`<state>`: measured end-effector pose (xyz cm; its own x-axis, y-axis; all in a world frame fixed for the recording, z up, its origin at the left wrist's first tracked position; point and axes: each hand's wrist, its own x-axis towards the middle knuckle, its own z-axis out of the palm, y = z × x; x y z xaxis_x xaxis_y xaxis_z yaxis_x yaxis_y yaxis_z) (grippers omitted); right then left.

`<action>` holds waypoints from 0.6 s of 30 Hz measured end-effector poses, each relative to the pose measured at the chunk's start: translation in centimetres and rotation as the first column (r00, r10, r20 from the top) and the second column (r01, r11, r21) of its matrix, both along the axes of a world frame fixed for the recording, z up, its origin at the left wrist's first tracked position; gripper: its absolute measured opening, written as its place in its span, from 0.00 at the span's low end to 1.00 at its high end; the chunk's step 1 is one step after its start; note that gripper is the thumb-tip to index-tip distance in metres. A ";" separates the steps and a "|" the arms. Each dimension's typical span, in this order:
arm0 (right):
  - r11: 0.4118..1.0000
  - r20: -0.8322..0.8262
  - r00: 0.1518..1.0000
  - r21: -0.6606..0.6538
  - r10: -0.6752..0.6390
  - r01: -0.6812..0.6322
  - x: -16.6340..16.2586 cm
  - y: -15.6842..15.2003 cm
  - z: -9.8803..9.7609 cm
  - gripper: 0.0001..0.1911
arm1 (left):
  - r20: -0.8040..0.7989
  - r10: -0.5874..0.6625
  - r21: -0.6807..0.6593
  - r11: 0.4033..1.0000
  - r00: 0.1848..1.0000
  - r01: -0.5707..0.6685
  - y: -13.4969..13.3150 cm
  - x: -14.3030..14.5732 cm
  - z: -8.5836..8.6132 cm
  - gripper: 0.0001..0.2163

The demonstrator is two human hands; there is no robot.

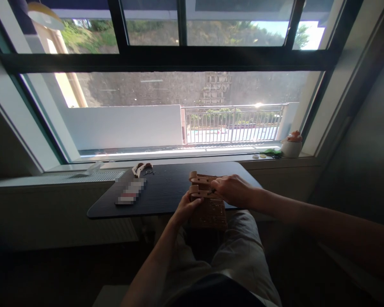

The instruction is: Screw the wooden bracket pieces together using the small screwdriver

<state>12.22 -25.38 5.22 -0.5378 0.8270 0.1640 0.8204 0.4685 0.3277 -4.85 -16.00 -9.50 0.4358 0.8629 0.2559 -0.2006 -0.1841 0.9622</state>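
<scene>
My left hand (187, 207) is closed around the near left side of a brown wooden board (211, 215), its thumb lying on top. Two pale wooden strips (196, 191) with rounded, looped ends and dark holes lie across the upper part of this board. My right hand (229, 189) is curled over the right ends of the strips. From its fingertips a small dark tool (212, 191) points down at the nearer strip; the grip hides most of it and its exact kind. The board overhangs the table's front edge, above my knees.
On the dark table (166, 194), curved pale wooden pieces (141, 169) lie at the back left beside several small metal screws (149, 172). A blurred-out flat item (131, 191) rests near the left edge. A white pot (292, 147) stands on the right windowsill.
</scene>
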 end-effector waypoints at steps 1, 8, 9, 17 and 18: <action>0.999 -0.029 0.998 -0.012 -0.047 0.046 0.1 -0.1 -0.2 0.10 | 0.003 -0.005 -0.008 1.000 1.000 0.005 0.0 0.0 0.0 0.18; 0.974 -0.039 0.974 -0.063 -0.222 0.219 0.0 0.0 0.1 0.14 | 0.015 0.016 -0.018 1.000 1.000 -0.015 0.0 0.0 0.1 0.19; 0.973 -0.030 0.974 -0.067 -0.223 0.221 -0.1 -0.1 0.3 0.14 | 0.014 0.019 -0.024 1.000 1.000 -0.018 0.0 0.0 0.1 0.19; 1.000 0.042 0.999 0.000 -0.007 0.007 -0.1 -0.2 1.5 0.08 | 0.018 -0.006 -0.030 1.000 1.000 0.007 0.1 0.0 0.0 0.20; 0.999 0.070 0.997 0.016 0.028 -0.029 -0.1 -0.1 1.4 0.08 | 0.011 -0.008 -0.027 1.000 1.000 0.008 0.1 0.0 -0.1 0.20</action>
<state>12.15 -25.46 6.58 -0.5715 0.8088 0.1388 0.7817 0.4852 0.3918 -4.84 -15.89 -9.59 0.4401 0.8659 0.2377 -0.2128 -0.1565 0.9645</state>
